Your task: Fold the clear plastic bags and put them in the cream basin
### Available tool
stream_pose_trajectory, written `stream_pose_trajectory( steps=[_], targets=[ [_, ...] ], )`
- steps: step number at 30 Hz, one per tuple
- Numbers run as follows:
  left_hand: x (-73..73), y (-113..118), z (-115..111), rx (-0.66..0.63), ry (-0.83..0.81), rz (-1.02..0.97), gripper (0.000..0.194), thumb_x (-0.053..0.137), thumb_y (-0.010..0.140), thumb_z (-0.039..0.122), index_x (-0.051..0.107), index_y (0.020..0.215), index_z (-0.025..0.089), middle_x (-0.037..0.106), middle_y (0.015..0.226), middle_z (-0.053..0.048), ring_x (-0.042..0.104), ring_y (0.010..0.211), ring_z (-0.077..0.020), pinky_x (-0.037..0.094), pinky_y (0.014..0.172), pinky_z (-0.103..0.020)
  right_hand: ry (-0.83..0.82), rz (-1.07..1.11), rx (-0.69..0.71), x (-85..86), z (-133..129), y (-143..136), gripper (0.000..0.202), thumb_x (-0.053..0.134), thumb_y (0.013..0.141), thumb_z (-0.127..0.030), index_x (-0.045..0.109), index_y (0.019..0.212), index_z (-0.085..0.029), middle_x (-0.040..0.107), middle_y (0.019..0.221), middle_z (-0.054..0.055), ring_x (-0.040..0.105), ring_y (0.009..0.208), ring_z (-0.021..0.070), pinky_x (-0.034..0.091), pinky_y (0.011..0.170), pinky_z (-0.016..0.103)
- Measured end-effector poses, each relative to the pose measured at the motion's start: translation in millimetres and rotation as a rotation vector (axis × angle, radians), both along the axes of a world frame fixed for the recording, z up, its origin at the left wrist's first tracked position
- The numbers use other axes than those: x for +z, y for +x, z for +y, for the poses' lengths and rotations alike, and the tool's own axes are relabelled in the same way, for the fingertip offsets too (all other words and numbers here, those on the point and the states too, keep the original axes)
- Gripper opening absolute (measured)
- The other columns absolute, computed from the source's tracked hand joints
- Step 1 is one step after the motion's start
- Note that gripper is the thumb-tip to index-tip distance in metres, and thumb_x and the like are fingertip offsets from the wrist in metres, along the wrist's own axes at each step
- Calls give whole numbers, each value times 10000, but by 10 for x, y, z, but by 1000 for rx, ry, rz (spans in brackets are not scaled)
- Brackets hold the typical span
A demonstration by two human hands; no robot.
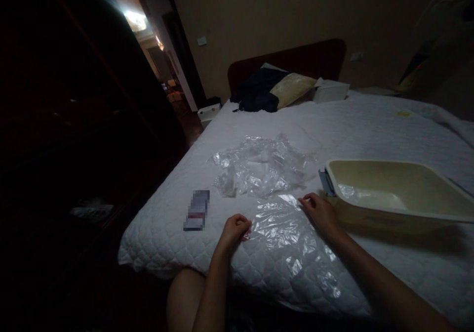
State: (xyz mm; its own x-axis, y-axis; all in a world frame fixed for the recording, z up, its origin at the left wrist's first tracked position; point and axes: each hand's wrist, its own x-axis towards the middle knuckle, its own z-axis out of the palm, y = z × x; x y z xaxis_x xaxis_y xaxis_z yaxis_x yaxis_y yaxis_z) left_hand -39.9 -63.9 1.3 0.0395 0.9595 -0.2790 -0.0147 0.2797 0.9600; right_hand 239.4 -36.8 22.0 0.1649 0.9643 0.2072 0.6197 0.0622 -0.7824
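A clear plastic bag (281,230) lies spread over the near edge of the bed, wrinkled and shiny. My left hand (235,229) is closed in a pinch on its left edge. At its upper right corner, my right hand (320,214) pinches the plastic between thumb and fingers. Just beyond, a loose heap of crumpled clear plastic bags (261,166) rests on the white quilted bedcover (163,233). To the left of my left hand is a flat dark rectangular object (197,211), its surface pixelated.
A cream plastic bin (392,226) with a grey latch stands right of my right hand. Toward the headboard (289,58) lie dark cloth (259,90), a beige pillow-like item (294,89) and a white box (331,91). A lit doorway (163,70) opens at back left.
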Motion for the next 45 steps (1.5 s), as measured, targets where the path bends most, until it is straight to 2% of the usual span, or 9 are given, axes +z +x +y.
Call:
stream_pose_trajectory(
  steps=[3,7,10,16,20,27,35,39,45],
  targets=[
    [20,4,-13,8,-20,29,321,679,578,400,517,665,137,557,484,13,479,365,-83,333,336,-167,31,-172,182,236,-145,-177,261,455,795,-417,577,805,-187,592,686,44,532,607,158,369,558,256],
    [10,9,-21,-2,-11,44,324,685,575,395,523,682,136,562,487,15,479,357,-81,331,339,-168,112,-373,627,386,-330,-543,202,417,844,-318,575,870,-196,602,793,40,542,686,145,384,610,243],
    [9,2,-25,-7,-1,62,308,696,565,360,526,696,138,555,483,25,494,381,-89,358,362,-176,211,-607,835,331,-411,-819,157,441,840,-250,576,892,-190,597,823,49,542,727,150,382,606,240],
    [-3,-33,-27,-23,-1,59,293,697,564,331,540,717,136,544,508,34,510,418,-94,357,372,-174,386,-836,957,112,-467,-1176,163,421,843,-131,556,932,-155,596,831,68,544,756,166,399,596,261],
    [-27,-35,-24,-19,19,14,292,697,562,331,536,706,136,523,491,44,496,396,-88,336,363,-172,417,-883,988,61,-492,-1237,179,407,857,-141,555,956,-118,602,823,98,555,752,186,414,574,285],
    [-41,-32,-9,-35,9,25,285,683,576,329,516,709,140,568,504,17,515,380,-102,325,350,-175,444,-947,962,135,-582,-1267,200,385,848,-86,562,942,-89,619,760,107,578,698,214,428,543,316],
    [-44,-50,-9,-49,46,41,253,672,598,310,530,708,131,542,492,31,487,377,-77,333,360,-164,414,-860,930,88,-596,-1285,195,382,843,-91,561,917,-113,609,744,104,562,692,203,421,574,312],
    [-39,-38,-17,-33,71,39,271,626,643,381,526,686,133,510,482,39,467,364,-65,320,346,-156,317,-656,828,189,-624,-1212,144,433,815,-161,568,868,-157,592,812,81,540,761,185,421,616,277],
    [14,-21,-41,-4,49,13,364,536,689,497,519,808,153,565,615,17,448,331,-45,257,302,-149,47,0,544,211,-500,-1100,167,445,798,-250,590,774,-172,589,703,24,542,650,140,427,612,246]
  ],
)
